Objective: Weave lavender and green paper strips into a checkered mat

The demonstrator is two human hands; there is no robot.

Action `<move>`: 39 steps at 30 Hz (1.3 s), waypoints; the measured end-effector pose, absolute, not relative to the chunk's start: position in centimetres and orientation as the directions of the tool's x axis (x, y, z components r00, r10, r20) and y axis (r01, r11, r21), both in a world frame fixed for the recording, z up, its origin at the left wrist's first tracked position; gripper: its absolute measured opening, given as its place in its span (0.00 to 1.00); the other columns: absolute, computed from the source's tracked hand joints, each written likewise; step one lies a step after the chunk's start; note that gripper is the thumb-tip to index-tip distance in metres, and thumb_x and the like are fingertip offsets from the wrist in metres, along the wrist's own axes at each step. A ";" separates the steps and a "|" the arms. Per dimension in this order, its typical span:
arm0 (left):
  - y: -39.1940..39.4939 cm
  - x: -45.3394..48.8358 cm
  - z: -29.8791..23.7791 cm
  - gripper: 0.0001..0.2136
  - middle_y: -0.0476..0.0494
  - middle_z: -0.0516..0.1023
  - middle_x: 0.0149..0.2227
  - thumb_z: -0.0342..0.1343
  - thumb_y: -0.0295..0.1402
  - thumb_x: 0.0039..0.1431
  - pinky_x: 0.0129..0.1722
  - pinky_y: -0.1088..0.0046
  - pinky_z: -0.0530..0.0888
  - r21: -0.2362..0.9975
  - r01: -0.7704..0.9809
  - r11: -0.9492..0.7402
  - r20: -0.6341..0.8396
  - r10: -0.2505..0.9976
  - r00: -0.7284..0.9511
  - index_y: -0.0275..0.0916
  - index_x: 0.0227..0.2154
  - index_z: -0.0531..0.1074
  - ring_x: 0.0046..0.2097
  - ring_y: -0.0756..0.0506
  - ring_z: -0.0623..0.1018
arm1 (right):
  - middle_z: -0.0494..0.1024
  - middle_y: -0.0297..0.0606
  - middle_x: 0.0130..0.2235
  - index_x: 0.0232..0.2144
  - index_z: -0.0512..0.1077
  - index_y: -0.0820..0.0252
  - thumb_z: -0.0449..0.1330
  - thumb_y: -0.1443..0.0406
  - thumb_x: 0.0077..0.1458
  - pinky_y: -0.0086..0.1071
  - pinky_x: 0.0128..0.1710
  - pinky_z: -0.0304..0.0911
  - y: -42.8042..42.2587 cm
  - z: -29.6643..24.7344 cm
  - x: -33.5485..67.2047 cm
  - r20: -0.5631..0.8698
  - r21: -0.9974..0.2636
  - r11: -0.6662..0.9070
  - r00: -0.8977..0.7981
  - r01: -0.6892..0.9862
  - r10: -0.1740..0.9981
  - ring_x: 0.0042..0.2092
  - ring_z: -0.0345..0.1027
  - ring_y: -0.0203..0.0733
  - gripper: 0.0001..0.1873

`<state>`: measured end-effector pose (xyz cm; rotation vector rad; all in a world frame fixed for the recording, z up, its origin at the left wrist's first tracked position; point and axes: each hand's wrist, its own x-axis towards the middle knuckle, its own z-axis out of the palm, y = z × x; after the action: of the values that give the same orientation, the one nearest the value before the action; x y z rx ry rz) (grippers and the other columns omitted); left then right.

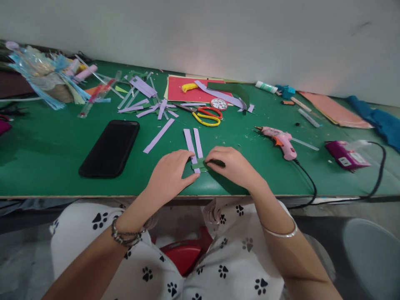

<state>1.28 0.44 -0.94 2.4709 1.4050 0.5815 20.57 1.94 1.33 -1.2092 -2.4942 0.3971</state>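
Two lilac strips, a left one (188, 141) and a right one (198, 143), stand nearly side by side on the counter (237, 137), their lower ends at a short green strip (203, 164) lying crosswise between the person's hands. From where I stand, the left hand (170, 173) has its thumb spread away from the fingers, framing the left side of this little piece, with fingertips and thumb right beside the lilac or touching it; I can't tell which. The right hand (233, 166) pinches the green strip near its right end, thumb and finger together, a dark green bit showing beneath them.

I'd call it early going. One crossing is plainly laid, green over the left lilac strip; at the right one the hand is too close for me to tell over from under. Whether anything is stuck down, I can't say. A loose lilac strip (158, 136) lies off to the left, uncrossed, and a scattered heap of lilac cuttings (144, 86) sits farther back, near the scissors (208, 118). The pink glue gun (283, 142) rests on its side, untouched.
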 end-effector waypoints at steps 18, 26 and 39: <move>0.4 1.2 -1.2 0.12 0.40 0.74 0.41 0.54 0.35 0.54 0.42 0.63 0.69 0.377 0.745 -0.550 0.264 0.835 0.483 0.36 0.40 0.65 0.43 0.41 0.73 | 0.76 0.36 0.34 0.27 0.68 0.58 0.56 0.63 0.52 0.45 0.47 0.42 1.0 1.4 19.6 0.070 -0.378 0.358 -0.359 0.854 0.931 0.40 0.66 0.44 0.05; 0.4 1.2 -1.2 0.08 0.41 0.74 0.41 0.53 0.34 0.54 0.41 0.63 0.69 0.396 0.729 -0.558 0.266 0.830 0.490 0.39 0.37 0.64 0.44 0.41 0.73 | 0.75 0.31 0.29 0.22 0.67 0.57 0.54 0.62 0.53 0.47 0.49 0.40 1.5 0.9 19.6 0.064 -0.478 0.259 -0.261 0.840 0.963 0.37 0.67 0.40 0.10; 0.4 1.2 -1.0 0.06 0.40 0.73 0.42 0.55 0.33 0.55 0.39 0.65 0.69 0.377 0.734 -0.565 0.252 0.825 0.505 0.38 0.30 0.63 0.43 0.41 0.73 | 0.75 0.31 0.29 0.23 0.68 0.58 0.57 0.62 0.53 0.42 0.45 0.41 1.5 1.1 19.5 0.059 -0.422 0.263 -0.264 0.868 0.963 0.35 0.66 0.38 0.09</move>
<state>1.24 0.44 -1.02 2.5271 1.3311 0.6016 19.55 1.53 1.09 -1.6824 -2.2351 0.4426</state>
